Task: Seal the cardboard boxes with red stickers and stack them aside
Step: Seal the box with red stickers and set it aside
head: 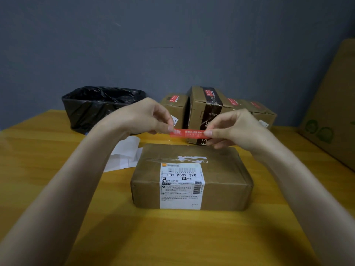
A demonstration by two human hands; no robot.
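A flat brown cardboard box (221,181) with a white shipping label lies on the wooden table in front of me. Above its far edge I stretch a red sticker (189,133) level between both hands. My left hand (146,117) pinches the sticker's left end, and my right hand (232,129) pinches its right end. The sticker hangs in the air, apart from the box. Behind it, several cardboard boxes (203,104) with red stickers on top stand against the wall.
A bin lined with a black bag (96,106) sits at the back left of the wooden table (172,237). White backing papers (124,154) lie left of the box. A large cardboard sheet (334,100) leans at the right edge.
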